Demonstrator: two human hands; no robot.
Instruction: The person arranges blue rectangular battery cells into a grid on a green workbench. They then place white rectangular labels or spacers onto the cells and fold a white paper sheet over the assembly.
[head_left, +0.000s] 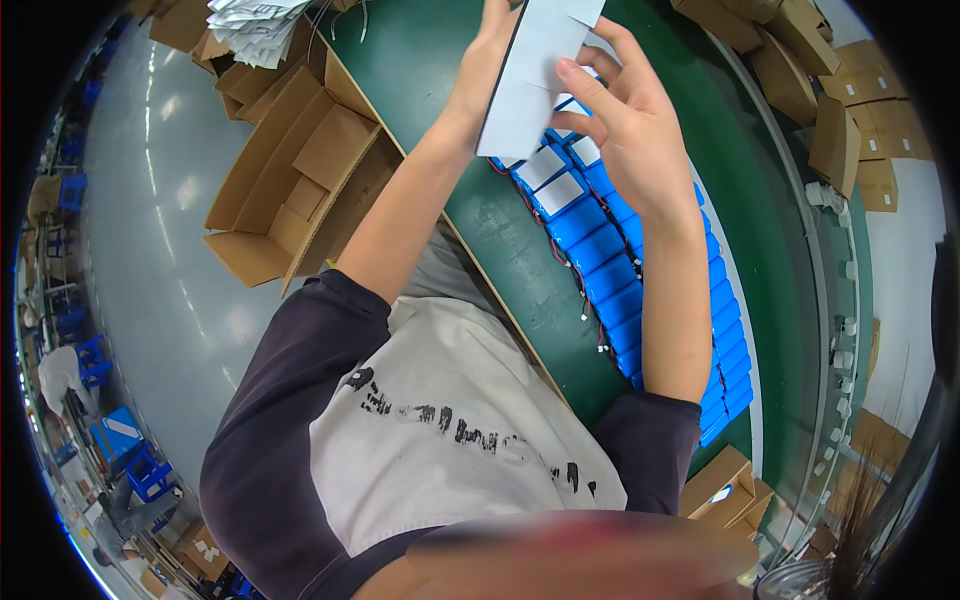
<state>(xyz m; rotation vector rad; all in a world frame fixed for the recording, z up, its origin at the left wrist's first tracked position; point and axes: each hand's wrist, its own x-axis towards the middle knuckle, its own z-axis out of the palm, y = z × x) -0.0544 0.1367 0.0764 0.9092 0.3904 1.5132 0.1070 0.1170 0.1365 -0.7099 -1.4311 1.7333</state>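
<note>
Head camera, looking steeply down your own front.

You see the scene from your head, tilted so far down that your shirt [450,420] fills the lower middle, close to the lens. The view faces the green table [440,60] ahead, with the grey floor [170,260] curving away at left. The fisheye bends edges toward the rim. There is only this one view.

Both forearms raised; left hand [490,50], right hand [620,130] in closed grip.
</note>
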